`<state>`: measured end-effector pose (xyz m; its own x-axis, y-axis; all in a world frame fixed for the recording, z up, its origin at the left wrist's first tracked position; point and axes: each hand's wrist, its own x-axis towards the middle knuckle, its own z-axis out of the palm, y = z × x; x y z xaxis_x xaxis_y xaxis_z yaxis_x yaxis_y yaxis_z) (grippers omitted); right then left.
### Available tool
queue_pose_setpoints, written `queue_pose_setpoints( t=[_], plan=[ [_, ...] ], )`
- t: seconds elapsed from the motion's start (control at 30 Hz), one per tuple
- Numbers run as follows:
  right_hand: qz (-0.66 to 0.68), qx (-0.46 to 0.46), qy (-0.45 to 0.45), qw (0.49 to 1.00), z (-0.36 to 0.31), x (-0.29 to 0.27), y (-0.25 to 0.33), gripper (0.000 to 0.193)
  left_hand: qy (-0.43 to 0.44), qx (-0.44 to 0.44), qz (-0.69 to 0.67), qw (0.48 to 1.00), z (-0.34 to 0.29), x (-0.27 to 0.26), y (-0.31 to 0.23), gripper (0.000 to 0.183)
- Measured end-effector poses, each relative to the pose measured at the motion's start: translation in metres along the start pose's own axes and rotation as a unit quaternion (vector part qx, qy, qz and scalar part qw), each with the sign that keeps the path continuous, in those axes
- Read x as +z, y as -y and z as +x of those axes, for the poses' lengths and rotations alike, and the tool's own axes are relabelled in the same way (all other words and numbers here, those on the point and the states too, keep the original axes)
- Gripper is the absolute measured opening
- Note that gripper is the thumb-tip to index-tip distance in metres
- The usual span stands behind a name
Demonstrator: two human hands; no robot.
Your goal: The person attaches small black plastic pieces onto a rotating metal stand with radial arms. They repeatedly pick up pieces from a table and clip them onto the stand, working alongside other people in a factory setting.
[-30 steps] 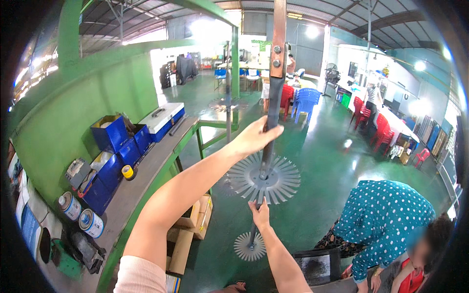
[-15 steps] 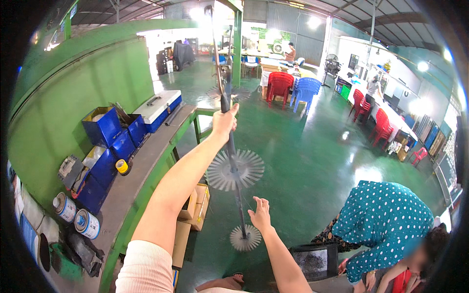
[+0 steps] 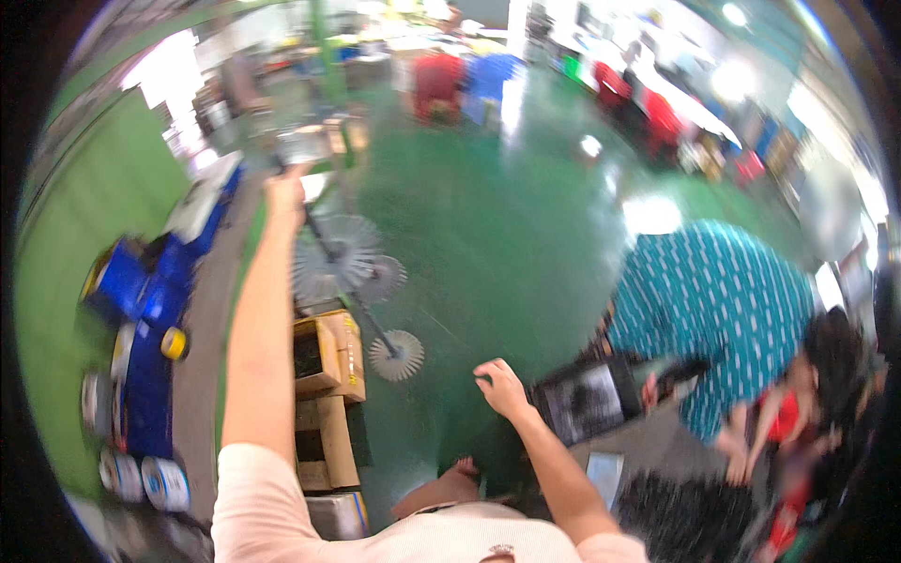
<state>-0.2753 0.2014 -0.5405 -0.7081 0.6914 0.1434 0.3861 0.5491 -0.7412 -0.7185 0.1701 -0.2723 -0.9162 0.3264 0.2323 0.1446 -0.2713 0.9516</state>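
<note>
Green floor (image 3: 497,253) filled the middle of the big room, and a green wall (image 3: 89,206) stood on the left. Far off, red chairs (image 3: 437,83) and blue chairs (image 3: 490,79) looked blurry.

The person's left hand (image 3: 285,195) was up high, with the arm reaching forward. Its grip was closed around a dark pole (image 3: 313,223). The pole leaned, with its low end toward the right. 1 big pale disc (image 3: 355,244) with slits around its edge sat on the pole below the hand. 1 small disc (image 3: 396,355) was at the low end. 1 more disc (image 3: 387,279) showed beside the big one, but I could not tell what held it up.

The right hand (image 3: 502,387) was down low, well apart from the pole. Its grip was loose and held nothing, with the fingers a bit bent. Near it was a black box (image 3: 584,403).

Cardboard boxes (image 3: 350,347) were between the arms. On the left, the long surface (image 3: 208,328) held blue bins (image 3: 167,286), a yellow tape roll (image 3: 174,343) and 2 cans (image 3: 166,484). On the right, a co-worker in a spotted teal shirt (image 3: 718,296) bent over.
</note>
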Motion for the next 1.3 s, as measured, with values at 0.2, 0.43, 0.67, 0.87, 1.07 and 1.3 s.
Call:
queue_pose_setpoints(
  t=[0.2, 0.43, 0.67, 0.87, 1.07, 1.3],
  plan=[
    [-0.036, 0.073, 0.125, 0.989, -0.059, -0.021, -0.005, 0.014, 0.096, -0.051, 0.082, 0.991, 0.142, -0.175, 0.039, 0.043],
    [-0.008, 0.342, 0.026, 0.939, -0.263, -0.083, -0.116, 0.023, -0.126, 0.385, 0.324, 0.855, -0.133, -0.052, 0.035, 0.035],
    [0.471, 0.583, -0.418, 0.514, -0.423, -0.1, -0.19, 0.05, 0.581, 0.145, 0.157, 0.785, -0.56, 0.173, 0.175, 0.033],
    [0.641, 0.516, -0.521, 0.227, -0.459, -0.107, -0.25, 0.083, 0.688, -0.41, 0.233, 0.552, -0.784, 0.249, 0.276, 0.04],
    [0.679, 0.52, -0.504, 0.117, -0.449, -0.131, -0.268, 0.081, 0.537, -0.405, 0.393, 0.627, -0.856, 0.287, 0.297, 0.053],
    [0.707, 0.461, -0.525, 0.109, -0.439, -0.174, -0.292, 0.081, 0.54, -0.333, 0.343, 0.693, -0.882, 0.276, 0.408, 0.053]
  ],
)
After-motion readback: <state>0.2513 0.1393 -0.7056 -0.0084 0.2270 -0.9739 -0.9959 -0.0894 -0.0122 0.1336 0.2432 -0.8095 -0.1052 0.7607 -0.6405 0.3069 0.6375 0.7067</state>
